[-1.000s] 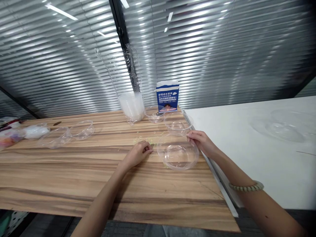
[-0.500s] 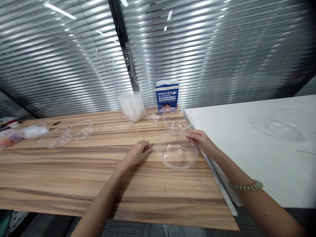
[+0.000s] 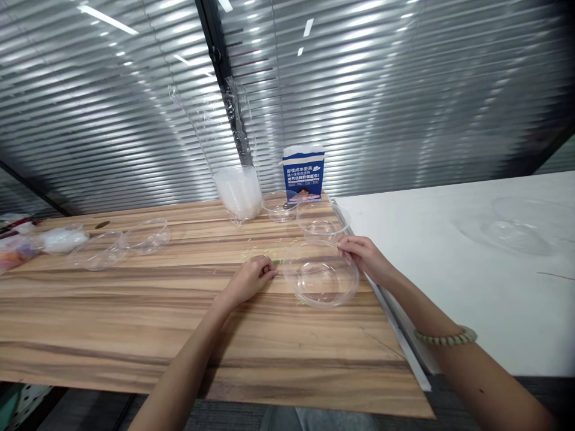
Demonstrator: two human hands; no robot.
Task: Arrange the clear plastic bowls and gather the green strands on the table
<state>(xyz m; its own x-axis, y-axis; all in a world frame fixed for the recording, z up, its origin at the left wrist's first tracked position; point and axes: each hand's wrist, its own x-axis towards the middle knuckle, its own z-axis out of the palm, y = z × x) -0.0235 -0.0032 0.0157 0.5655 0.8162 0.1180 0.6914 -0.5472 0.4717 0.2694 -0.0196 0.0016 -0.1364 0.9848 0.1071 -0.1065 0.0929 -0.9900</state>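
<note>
A clear plastic bowl [image 3: 321,284] is near the table's right edge, with a few small bits visible through it. My right hand [image 3: 362,257] pinches its far right rim between thumb and fingers. Left of the bowl, my left hand [image 3: 251,278] rests low over the wood with fingers curled together; whatever they hold, if anything, is hidden. Small yellowish shreds [image 3: 260,252] lie scattered on the table just beyond that hand. Two more clear bowls, a nearer one [image 3: 323,226] and a farther one [image 3: 281,212], stand behind the held bowl.
A stack of clear bowls [image 3: 240,191] in a plastic bag stands at the back beside a blue paper bag [image 3: 304,176]. Further left are two clear bowls [image 3: 148,239] and a white plastic bundle [image 3: 65,239]. A white table [image 3: 471,299] adjoins on the right, bearing a clear lid-like piece [image 3: 516,233].
</note>
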